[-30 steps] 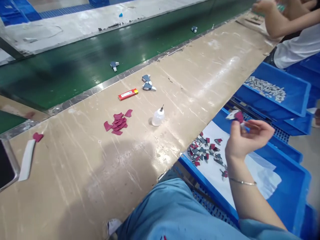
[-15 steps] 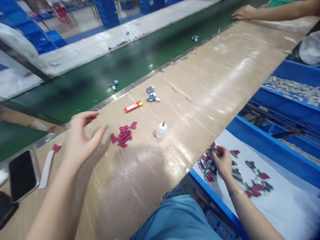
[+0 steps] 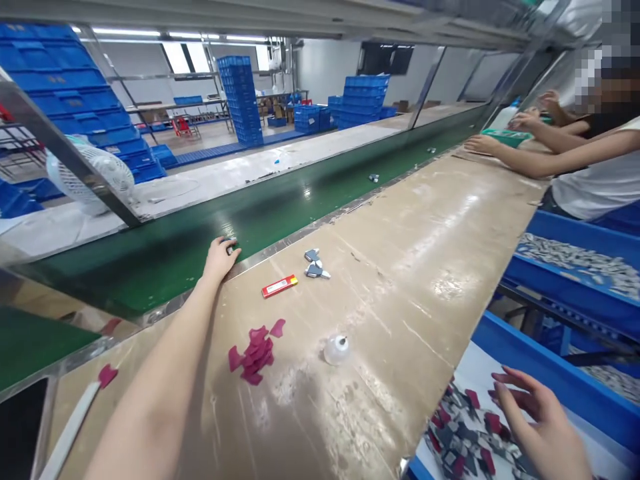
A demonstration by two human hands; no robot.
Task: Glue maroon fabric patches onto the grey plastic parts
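Note:
My left hand (image 3: pixel 223 259) reaches over the near edge of the green belt (image 3: pixel 280 223), its fingers closed on a small grey-and-white part (image 3: pixel 231 249). My right hand (image 3: pixel 537 413) hovers with fingers apart above a blue bin (image 3: pixel 505 330) lined with white, where grey and maroon parts (image 3: pixel 463 427) lie heaped. On the brown tabletop (image 3: pixel 390 293) are a pile of maroon pieces (image 3: pixel 257 353), a red-and-yellow packet (image 3: pixel 279 287), two grey-and-white parts (image 3: pixel 316 269) and a small translucent bottle (image 3: pixel 337 349).
At the left lie a phone (image 3: pixel 20 427) and a pale tool (image 3: pixel 73 427) with a maroon piece at its tip. A white fan (image 3: pixel 93 173) stands beyond the belt. Co-workers' arms (image 3: pixel 525 157) are at the far right, near more blue bins (image 3: pixel 575 280).
My left hand has moved forward from the tabletop to the belt and taken hold of the part there. My right hand has lifted off the parts in the bin and opened. The view has tilted up.

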